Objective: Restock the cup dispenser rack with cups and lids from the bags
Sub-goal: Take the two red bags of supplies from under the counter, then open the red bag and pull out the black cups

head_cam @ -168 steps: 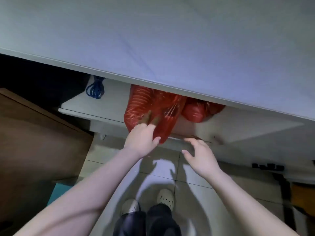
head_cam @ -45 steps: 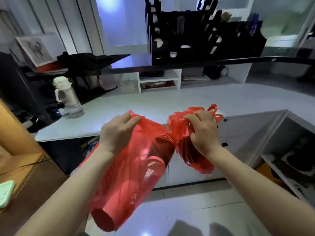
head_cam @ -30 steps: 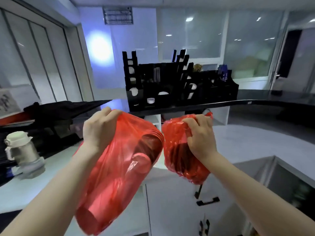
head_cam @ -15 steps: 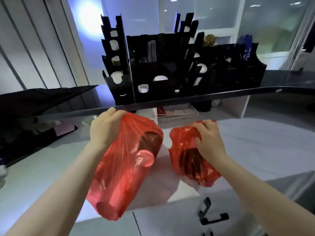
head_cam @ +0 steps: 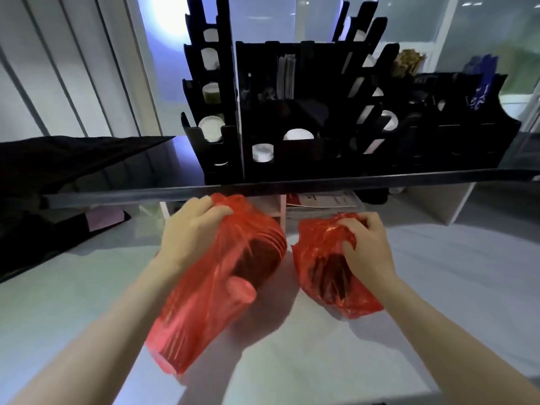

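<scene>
Two red plastic bags lie on the white counter (head_cam: 438, 287) in front of me. The long left bag (head_cam: 204, 302) holds stacked cups, and my left hand (head_cam: 190, 232) grips its gathered top. My right hand (head_cam: 365, 247) grips the top of the smaller right bag (head_cam: 324, 276), which has dark round things inside. The black cup dispenser rack (head_cam: 336, 121) stands on the raised black ledge (head_cam: 263, 187) behind the bags, with white cups and lids showing in some of its slots.
A black cloth-like thing (head_cam: 67, 162) lies over the ledge at the left. Papers (head_cam: 321, 198) sit in a white cubby under the ledge. Vertical blinds and a window fill the back. The counter's front edge runs along the bottom right.
Both bags have come down from the air onto the counter, closer to the rack. My hands still hold them and the view has tilted downward.
</scene>
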Motion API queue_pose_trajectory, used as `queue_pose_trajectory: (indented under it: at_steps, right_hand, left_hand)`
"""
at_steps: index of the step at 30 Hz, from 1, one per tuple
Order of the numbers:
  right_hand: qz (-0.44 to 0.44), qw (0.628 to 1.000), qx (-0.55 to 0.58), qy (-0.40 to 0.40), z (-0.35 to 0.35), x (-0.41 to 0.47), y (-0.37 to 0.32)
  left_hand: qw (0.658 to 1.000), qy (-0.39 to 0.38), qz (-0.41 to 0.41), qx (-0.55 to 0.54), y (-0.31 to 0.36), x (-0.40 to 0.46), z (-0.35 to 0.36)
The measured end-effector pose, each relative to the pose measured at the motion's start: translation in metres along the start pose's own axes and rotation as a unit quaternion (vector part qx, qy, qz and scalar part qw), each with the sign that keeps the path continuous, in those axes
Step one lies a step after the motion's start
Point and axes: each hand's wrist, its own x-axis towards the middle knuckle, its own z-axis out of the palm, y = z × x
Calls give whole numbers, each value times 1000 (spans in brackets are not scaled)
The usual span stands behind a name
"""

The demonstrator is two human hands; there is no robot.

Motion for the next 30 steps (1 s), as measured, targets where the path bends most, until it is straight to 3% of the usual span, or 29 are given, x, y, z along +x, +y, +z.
queue_pose_trajectory:
  at_steps: [4, 6, 9, 12, 16, 18, 21, 25, 30]
  right_hand:
    - [-23, 1000, -9, 1, 14, 8, 6]
    - [-28, 999, -11, -19, 20, 11, 6]
    - [-43, 997, -33, -49, 25, 12, 7]
    - [-67, 991, -53, -105, 25, 7, 12]
    - [-49, 967, -85, -236, 19, -3, 26]
    - [-29, 952, -50, -301, 13, -9, 34]
    - [-4, 965, 64, -254, -2, -11, 44]
    - [26, 986, 75, -146, -27, 6, 73]
    - [6, 983, -3, -185, -51, 19, 127]
  left_hand:
    - [998, -46, -40, -27, 8, -36, 14]
    - [990, -135, -28, -8, 9, -44, 21]
    - [942, -334, -24, 10, 11, -59, 35]
    - [910, -412, -40, 25, 16, -68, 46]
    - [932, -359, -50, -11, 38, -62, 45]
    - [948, -316, -39, -31, 58, -54, 45]
    - [949, -294, -39, -109, 96, -37, 52]
    - [933, -263, -124, -213, 150, -19, 74]
    - [874, -296, -290, -255, 211, -11, 115]
